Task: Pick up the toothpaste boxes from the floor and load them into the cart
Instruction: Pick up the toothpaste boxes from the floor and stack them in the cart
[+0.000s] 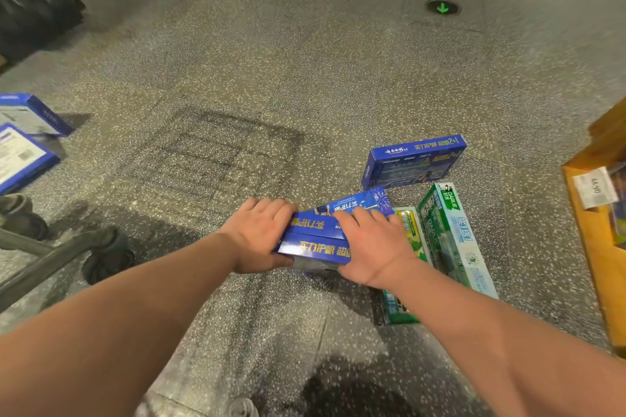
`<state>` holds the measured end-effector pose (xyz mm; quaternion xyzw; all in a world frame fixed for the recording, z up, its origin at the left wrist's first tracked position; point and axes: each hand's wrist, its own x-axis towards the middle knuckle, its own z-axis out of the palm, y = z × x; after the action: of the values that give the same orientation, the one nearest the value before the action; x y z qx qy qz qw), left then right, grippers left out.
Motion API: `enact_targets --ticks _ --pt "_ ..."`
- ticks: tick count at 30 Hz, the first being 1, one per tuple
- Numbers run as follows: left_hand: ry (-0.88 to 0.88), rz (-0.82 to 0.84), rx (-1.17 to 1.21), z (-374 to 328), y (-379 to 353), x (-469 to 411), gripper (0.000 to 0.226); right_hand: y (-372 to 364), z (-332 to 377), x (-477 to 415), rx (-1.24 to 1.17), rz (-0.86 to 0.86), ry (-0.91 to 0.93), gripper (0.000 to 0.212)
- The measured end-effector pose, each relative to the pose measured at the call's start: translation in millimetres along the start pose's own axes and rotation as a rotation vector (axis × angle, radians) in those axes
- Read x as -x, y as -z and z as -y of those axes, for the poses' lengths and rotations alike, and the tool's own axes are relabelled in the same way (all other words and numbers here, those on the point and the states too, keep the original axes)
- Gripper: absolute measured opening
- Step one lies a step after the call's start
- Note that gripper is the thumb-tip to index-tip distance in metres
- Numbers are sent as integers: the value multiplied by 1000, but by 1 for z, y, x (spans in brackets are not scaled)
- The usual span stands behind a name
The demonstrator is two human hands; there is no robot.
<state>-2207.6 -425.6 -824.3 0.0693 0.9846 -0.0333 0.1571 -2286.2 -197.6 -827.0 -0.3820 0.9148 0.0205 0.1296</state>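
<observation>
Far left, 9 o'clock: two blue boxes lie flat; I cannot tell whether they rest on the floor or on a cart deck.
- 8 o'clock: dark frame and castor of the cart.
- Centre, just below middle: left hand wraps the left end of a blue stack, fingers curled over the far side, thumb on the near edge. The stack looks like two or three toothpaste boxes held together, low over the floor.
- Right hand clamps the stack's right end, fingers bent over the top.
- 2 o'clock of the hands: lone blue box standing on its long edge.
- 3 o'clock: green boxes on the floor, touching the right wrist.
- Far right: orange carton.

Step in hand, as I judge it: gathering and lifting. Next move calls for even squeeze from both ends, then a swing toward 8 o'clock.
</observation>
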Motion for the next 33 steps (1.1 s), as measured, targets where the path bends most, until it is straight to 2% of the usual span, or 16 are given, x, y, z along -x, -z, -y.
enact_targets --ticks 7,15,22,27,33 --pt "38 -8 -19 -7 -5 -6 112 -3 -1 4 -76 19 2 99" --pt "52 1 47 -10 -10 -8 98 -8 0 0 -71 69 83 104" --pt "13 6 4 -6 -12 -10 106 -11 5 1 53 71 123 102" --pt "-16 32 -12 -4 -8 -16 102 -1 -4 -8 149 104 156 101" --pt "14 115 22 -12 29 7 102 46 -2 0 255 158 232 99"
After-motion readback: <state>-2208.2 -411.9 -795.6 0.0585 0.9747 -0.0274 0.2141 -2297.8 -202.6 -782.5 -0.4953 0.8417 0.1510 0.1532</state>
